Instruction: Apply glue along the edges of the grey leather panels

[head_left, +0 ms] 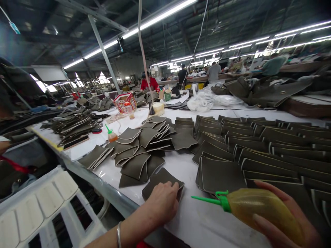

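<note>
Dark olive-brown leather-like panel (160, 176), lying flat near the front edge of a white-covered table (204, 222), just beside a loose heap of similar dark panels (139, 150). Pressed from above by the bare left hand (164, 201), with fingers bent down over its right side; impossible to tell whether pinched or merely held down. Around the left wrist, a plain silver-coloured bangle (119, 234). Grasped firmly in the right hand (307, 217), a rounded squeeze bottle of yellowish translucent plastic (250, 201), tipped on its side, with a thin green nozzle (205, 199) pointing left, near the panel but clear of it. To the right, overlapping rows of dark panels with pale edges (263, 148), fanned across the table. Left of the heap, a small upright bottle of orange liquid (112, 137) (green-spouted as well). Farther back, a red-and-white patterned box (124, 100) and crumpled clear plastic (201, 102). In the background, a person in red (149, 83), behind the cluttered far end.
</note>
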Demonstrator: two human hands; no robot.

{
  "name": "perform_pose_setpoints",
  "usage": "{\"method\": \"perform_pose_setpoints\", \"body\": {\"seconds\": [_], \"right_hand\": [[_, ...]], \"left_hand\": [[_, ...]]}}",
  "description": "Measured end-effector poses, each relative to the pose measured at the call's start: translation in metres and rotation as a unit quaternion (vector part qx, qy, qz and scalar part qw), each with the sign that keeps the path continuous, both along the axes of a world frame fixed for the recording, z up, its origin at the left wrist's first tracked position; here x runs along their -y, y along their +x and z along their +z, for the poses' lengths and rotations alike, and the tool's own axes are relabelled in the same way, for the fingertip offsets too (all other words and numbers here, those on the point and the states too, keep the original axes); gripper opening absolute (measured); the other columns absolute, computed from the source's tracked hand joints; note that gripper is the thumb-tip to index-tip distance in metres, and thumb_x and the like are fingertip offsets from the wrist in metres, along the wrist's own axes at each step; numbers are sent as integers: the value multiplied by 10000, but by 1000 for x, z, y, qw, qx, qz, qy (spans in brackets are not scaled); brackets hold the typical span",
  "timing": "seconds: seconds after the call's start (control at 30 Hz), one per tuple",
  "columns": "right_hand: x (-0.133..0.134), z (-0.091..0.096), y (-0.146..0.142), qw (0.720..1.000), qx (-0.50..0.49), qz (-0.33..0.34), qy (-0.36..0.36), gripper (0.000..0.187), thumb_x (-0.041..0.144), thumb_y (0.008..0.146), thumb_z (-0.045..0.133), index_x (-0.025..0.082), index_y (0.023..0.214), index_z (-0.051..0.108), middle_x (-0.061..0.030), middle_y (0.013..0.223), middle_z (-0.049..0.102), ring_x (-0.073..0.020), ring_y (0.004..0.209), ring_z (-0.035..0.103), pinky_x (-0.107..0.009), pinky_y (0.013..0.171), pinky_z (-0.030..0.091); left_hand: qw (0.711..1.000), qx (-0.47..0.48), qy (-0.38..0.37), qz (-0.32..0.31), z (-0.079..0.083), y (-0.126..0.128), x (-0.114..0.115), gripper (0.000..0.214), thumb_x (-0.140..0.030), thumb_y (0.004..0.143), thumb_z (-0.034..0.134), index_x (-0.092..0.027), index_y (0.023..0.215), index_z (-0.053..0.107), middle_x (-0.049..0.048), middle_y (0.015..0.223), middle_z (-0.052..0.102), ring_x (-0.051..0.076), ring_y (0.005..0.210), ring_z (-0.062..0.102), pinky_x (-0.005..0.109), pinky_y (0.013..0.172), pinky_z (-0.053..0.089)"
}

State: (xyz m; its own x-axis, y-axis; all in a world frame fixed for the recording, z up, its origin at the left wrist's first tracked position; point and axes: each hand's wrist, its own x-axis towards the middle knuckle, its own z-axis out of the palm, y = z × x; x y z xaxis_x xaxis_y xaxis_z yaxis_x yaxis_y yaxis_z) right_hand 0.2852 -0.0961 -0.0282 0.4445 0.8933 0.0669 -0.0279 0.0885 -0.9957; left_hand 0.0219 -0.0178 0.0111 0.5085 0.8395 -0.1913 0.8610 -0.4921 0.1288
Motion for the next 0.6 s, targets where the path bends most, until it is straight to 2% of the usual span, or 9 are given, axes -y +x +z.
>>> {"method": "perform_pose_setpoints", "body": {"seconds": [0.13,0.27,0.4,0.6], "right_hand": [[-11,2,0,987,151,43,28,687,534,663,809,324,1260,541,-47,1043,692,-291,836,713,-265,655,621],[-20,16,-14,950,302,52,62,580,546,744,749,326,1240,543,-22,1100,675,-250,865,706,-260,711,613],[-29,30,-36,941,331,47,53,541,603,763,703,323,1202,558,-2,1159,647,-245,966,667,-287,819,578],[-44,30,-48,923,368,89,74,498,561,773,724,318,1176,559,-6,1171,623,-243,953,654,-303,789,567]], "left_hand": [[999,28,-2,-14,-4,-4,-13,428,-113,792,405,-167,1169,601,113,956,704,300,868,687,421,773,544],[998,53,-5,-20,-6,-5,-22,426,-115,792,394,-197,1147,613,91,954,719,282,860,696,381,761,537],[997,74,-7,-20,-10,-7,-23,414,-152,807,402,-208,1159,614,88,943,721,280,840,698,367,733,534],[995,99,0,-16,-14,-12,-23,353,-182,829,389,-204,1086,629,79,877,701,276,772,688,364,692,525]]}}
